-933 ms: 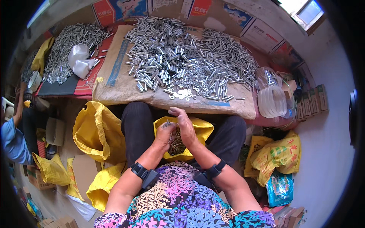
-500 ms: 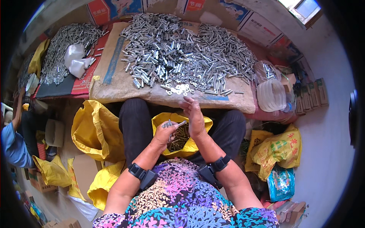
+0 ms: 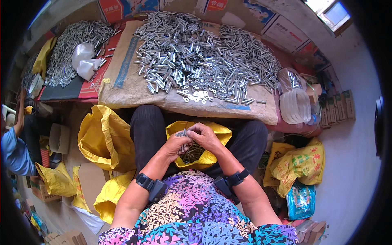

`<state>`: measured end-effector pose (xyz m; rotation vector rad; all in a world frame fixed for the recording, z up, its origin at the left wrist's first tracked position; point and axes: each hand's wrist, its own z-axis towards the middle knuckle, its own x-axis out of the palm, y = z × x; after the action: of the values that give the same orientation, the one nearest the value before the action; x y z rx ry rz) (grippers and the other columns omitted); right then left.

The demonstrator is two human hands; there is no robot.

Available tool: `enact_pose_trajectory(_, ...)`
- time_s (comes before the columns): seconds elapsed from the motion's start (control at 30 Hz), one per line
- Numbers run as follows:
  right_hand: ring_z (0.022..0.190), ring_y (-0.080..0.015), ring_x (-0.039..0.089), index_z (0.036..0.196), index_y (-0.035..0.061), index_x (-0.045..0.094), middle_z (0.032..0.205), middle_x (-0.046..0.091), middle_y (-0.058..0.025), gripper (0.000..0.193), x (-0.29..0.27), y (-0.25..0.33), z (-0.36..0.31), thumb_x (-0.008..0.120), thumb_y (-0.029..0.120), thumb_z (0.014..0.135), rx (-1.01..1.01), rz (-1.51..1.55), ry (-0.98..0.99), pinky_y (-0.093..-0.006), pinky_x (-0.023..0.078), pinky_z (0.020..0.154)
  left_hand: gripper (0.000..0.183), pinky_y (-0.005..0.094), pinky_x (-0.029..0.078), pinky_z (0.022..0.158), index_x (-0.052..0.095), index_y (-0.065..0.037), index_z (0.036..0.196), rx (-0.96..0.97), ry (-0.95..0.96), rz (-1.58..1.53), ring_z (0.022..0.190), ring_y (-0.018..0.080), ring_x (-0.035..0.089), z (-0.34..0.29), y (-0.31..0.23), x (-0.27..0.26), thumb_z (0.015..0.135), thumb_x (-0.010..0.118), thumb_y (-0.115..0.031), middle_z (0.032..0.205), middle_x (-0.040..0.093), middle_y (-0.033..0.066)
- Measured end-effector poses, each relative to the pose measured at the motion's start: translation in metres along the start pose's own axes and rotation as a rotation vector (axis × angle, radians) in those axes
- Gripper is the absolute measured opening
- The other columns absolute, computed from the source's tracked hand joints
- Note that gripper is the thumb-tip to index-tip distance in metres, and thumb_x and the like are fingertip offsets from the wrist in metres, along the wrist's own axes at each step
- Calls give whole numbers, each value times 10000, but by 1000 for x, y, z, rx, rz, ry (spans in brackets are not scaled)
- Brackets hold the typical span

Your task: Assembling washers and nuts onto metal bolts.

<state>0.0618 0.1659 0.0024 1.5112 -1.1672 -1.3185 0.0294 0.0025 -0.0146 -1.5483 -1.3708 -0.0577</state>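
Observation:
My left hand (image 3: 175, 145) is closed around a few slim silvery metal bolts (image 3: 182, 134), whose ends stick out above the fingers. Against it, my right hand (image 3: 205, 137) has curled fingers pinched together at the tops of the bolts; what lies between its fingertips is hidden. Both hands are over an open yellow sack (image 3: 220, 130) between my knees. Brass-coloured metal pieces (image 3: 194, 154) lie inside the sack. Beyond my knees, a large heap of silvery metal sleeves (image 3: 175, 53) covers the work surface, with loose washers (image 3: 199, 96) at its near edge.
Another open yellow sack (image 3: 104, 139) stands by my left knee. Clear plastic tubs (image 3: 295, 107) sit at the table's right end, near small boxes (image 3: 343, 105). Filled yellow bags (image 3: 298, 163) lie at right. A co-worker's blue sleeve (image 3: 17, 153) shows at far left, near a second metal heap (image 3: 77, 45).
My right hand has come down from a raised, opened pose to meet the left, its fingers now closed at the bolts. My left hand keeps its hold. The whole view has shifted slightly.

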Motion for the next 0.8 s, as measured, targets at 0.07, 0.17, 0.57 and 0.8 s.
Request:
enact_pose_trajectory(0.07,762,-176,574,862,-9,645,824,590,-94,182,-2,2,1,629,169,825,41,32,20,-291,457,696,96,184,414,446,571,-89,890,-12,10,-6,534,73,525,1,-2,-1,797,595,-79,717,569,-5)
enact_pose_trajectory(0.17,746,-170,566,818,-14,628,810,581,-95,162,-6,6,2,636,147,817,45,5,26,-287,452,683,113,188,423,451,567,-78,906,-52,-6,-79,543,82,533,-1,-6,0,796,593,-84,726,580,12)
enact_pose_trajectory(0.57,755,-123,582,913,20,623,803,608,-54,80,-3,16,17,588,53,848,-141,97,-215,-253,457,655,149,172,328,352,563,-59,917,6,-111,-260,457,82,494,4,-17,1,845,608,-182,682,580,26)
enact_pose_trajectory(0.8,669,-256,560,895,76,658,735,540,-94,106,-21,47,53,645,79,789,-341,-306,-363,-340,454,604,136,175,273,338,519,-87,954,53,-95,-416,460,65,429,3,-33,7,871,576,-178,645,491,-7)
